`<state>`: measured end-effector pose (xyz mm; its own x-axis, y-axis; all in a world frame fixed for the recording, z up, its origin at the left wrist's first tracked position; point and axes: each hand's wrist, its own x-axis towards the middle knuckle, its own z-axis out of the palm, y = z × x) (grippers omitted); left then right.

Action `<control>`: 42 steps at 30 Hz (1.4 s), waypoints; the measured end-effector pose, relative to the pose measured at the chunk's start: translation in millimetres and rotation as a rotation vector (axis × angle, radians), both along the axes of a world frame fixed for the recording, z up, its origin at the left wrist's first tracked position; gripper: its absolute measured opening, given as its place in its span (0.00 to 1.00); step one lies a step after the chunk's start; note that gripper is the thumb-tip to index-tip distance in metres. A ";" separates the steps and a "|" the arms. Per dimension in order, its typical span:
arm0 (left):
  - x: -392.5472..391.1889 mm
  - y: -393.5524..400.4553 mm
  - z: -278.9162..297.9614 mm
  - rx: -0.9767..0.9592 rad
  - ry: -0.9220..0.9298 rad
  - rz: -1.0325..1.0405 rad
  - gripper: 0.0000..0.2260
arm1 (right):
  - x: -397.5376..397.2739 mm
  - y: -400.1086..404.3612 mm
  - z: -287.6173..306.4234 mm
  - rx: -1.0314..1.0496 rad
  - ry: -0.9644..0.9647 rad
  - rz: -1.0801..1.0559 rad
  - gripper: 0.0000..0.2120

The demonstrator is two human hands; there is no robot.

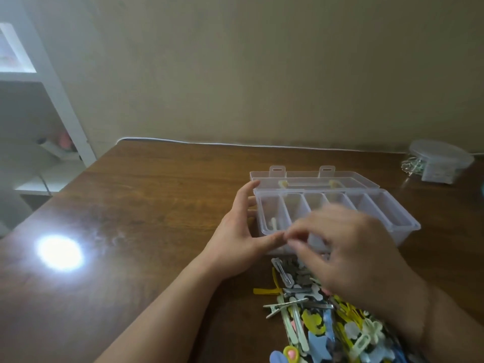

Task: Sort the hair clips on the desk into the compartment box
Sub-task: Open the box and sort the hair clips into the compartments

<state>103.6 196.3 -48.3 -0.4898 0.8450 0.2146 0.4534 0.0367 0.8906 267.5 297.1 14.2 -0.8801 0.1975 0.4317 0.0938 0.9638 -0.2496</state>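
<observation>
So, one clear compartment box sits lid-open on a brown wooden desk, six slots in the row I can see, with one pale clip in the leftmost. Left hand rests against the box's left end, fingers straight. Right hand is blurry over the box front, fingers curled; can't tell if it's pinching anything. One big heap of hair clips lies just in front, too jumbled to count. Beige wall behind, white shelf on the left, one lidded tub far right.

Both hands hover at the clear compartment box, above piled hair clips.
</observation>
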 end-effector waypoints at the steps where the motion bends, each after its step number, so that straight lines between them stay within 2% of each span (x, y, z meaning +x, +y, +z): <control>1: -0.9 -0.2 -0.4 0.004 -0.009 0.009 0.45 | 3.7 -4.9 -2.7 -0.009 -0.041 0.035 0.07; 5: -2.4 0.1 -0.3 -0.008 -0.032 0.028 0.45 | 0.3 -14.4 -20.4 0.139 -0.270 0.023 0.04; 7: -1.5 1.6 -0.3 -0.015 -0.026 0.026 0.44 | -2.3 -15.5 -20.0 0.126 -0.339 -0.016 0.05; 10: 0.2 2.1 0.9 -0.039 -0.003 0.028 0.42 | 4.4 -9.9 -22.8 0.132 -0.332 -0.034 0.11; 19: 0.5 1.8 2.1 -0.069 0.005 0.033 0.42 | 4.7 -1.8 -25.7 0.190 -0.293 -0.022 0.09; 24: 0.4 1.3 2.4 -0.073 0.018 0.028 0.41 | 7.6 4.2 -18.8 0.078 -0.376 0.000 0.22; 26: 0.6 1.2 2.4 -0.079 0.027 0.033 0.42 | 9.9 5.1 -15.0 0.046 -0.405 0.008 0.24; 30: 0.4 2.6 2.4 -0.088 0.035 0.034 0.42 | 9.1 1.5 -17.4 0.017 -0.324 0.046 0.13; 33: 1.1 2.7 3.3 -0.094 0.035 0.030 0.42 | 6.7 0.4 -25.9 0.080 -0.342 0.048 0.20; 34: 1.6 3.0 3.7 -0.096 0.035 0.032 0.42 | 6.1 0.0 -27.0 0.100 -0.338 0.047 0.20; 38: 1.4 2.7 4.2 -0.099 0.045 0.040 0.42 | 6.8 0.9 -30.9 0.086 -0.258 0.049 0.06; 42: -0.1 2.4 2.8 -0.080 0.036 0.025 0.42 | 9.6 6.0 -22.6 -0.023 -0.175 0.069 0.04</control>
<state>103.5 198.7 -45.6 -0.5046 0.8475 0.1645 0.4826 0.1190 0.8677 277.1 303.1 -8.3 -0.9532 0.1425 0.2668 0.0720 0.9635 -0.2577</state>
